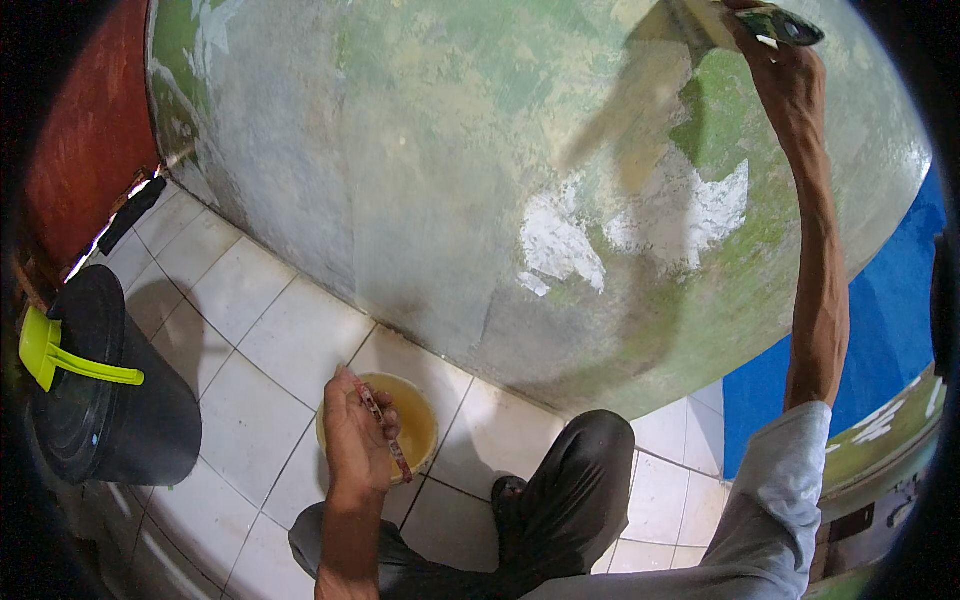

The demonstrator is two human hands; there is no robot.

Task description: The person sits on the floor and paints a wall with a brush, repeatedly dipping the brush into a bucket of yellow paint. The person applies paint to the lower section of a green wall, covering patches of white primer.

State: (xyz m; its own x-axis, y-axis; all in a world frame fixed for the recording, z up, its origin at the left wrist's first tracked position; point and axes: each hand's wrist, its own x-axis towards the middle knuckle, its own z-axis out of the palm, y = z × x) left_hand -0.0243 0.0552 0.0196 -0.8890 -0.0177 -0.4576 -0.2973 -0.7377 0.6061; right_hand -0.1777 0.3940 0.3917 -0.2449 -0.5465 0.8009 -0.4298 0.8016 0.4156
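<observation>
At the top right, my right hand (pixel 795 75) grips a broad, flat hand tool (pixel 784 26) with a dark green handle pierced by a hole. Its wide working end is held up to the wall (pixel 442 150); whether it is a brush or a scraper I cannot tell. The wall is mottled green, grey and cream with rough white patches (pixel 559 240). My left hand (pixel 360 427) is closed on a narrow red, paint-flecked strip (pixel 400 457). Behind that hand is a round bucket (pixel 433 427) of yellowish liquid, partly hidden by my palm and fingers.
A tall black lidded bin (pixel 161 420) stands on the left, with a lime-green dipper (pixel 97 367) on top. White tiles (pixel 247 322) cover the floor. Beyond the wall's right edge is a blue surface (pixel 780 390). My bent knee (pixel 600 457) rises near the wall's base.
</observation>
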